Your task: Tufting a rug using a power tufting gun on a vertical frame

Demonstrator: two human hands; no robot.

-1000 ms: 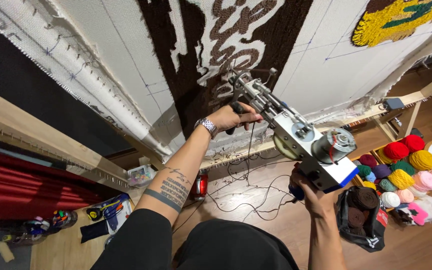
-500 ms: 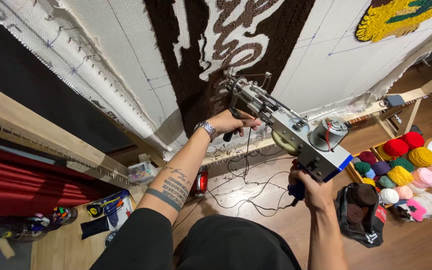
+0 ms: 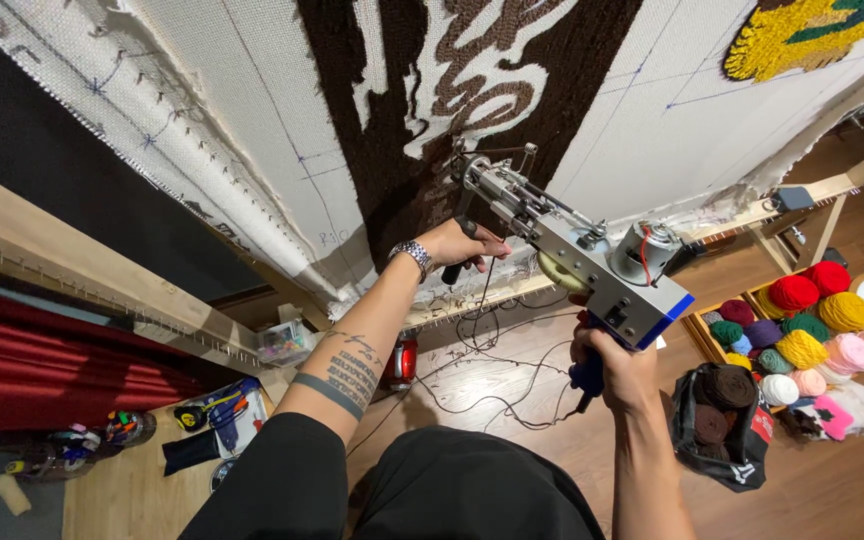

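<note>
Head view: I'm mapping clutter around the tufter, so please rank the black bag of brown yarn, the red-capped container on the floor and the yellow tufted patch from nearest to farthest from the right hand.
From the right hand:
1. Black bag of brown yarn, just to its right on the floor.
2. Red-capped container, to its left, under the frame.
3. Yellow tufted patch, top right on the cloth.

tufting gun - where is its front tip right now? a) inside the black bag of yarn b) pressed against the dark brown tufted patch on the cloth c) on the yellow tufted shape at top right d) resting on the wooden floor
b: the tufting gun, gripped by the left hand on its front handle and the right hand on its blue rear grip, meets the stretched cloth at the dark brown tufted patch.
</note>
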